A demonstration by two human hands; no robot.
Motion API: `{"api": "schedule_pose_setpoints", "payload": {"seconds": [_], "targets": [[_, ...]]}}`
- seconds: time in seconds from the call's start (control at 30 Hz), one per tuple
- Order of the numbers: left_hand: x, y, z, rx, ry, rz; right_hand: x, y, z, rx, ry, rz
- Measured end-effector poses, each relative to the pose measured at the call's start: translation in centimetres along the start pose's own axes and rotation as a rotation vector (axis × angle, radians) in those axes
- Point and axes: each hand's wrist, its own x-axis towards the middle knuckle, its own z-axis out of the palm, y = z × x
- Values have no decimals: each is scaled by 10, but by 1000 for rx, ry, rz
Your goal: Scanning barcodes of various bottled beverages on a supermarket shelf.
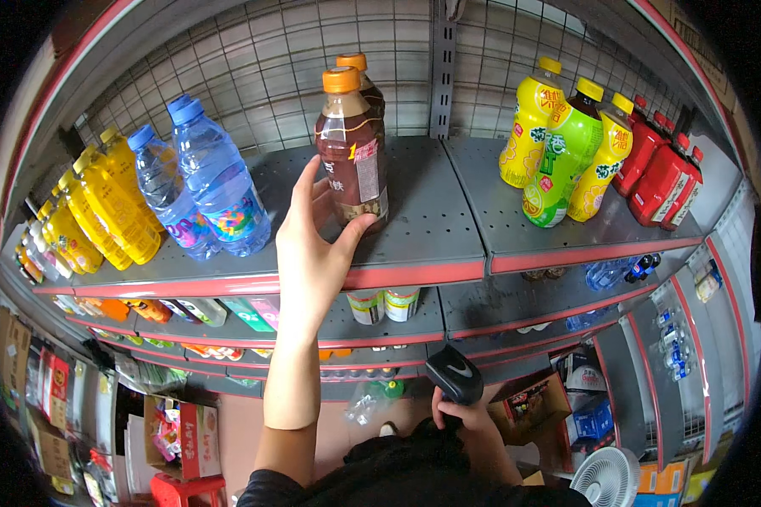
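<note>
My left hand (pixel 317 237) reaches to the upper shelf and holds a brown drink bottle (pixel 355 161) with an orange cap. The thumb lies across its lower front, with the fingers along its left side. The bottle stands on the shelf, a printed label panel facing me. A second orange-capped bottle (pixel 373 95) is close behind it, mostly hidden. Lower down, at the right of my body, my right hand (pixel 466 412) grips a black handheld barcode scanner (pixel 455 374), its head pointing toward the shelves.
Blue-capped water bottles (pixel 219 184) and yellow bottles (pixel 111 209) stand left on the shelf. Yellow and green bottles (pixel 561 165) and red bottles (pixel 659 177) stand right. A red shelf edge (pixel 418 274) runs below. Cartons (pixel 200 440), a red stool (pixel 187 488) and a fan (pixel 605 478) are low down.
</note>
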Motion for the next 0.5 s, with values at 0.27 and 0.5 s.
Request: {"api": "schedule_pose_setpoints", "payload": {"seconds": [0.27, 0.5], "targets": [[3, 6, 6, 32, 4, -20, -10, -12, -5, 63, 46, 27], [3, 7, 14, 153, 51, -8, -28, -12, -17, 53, 4, -25]]}}
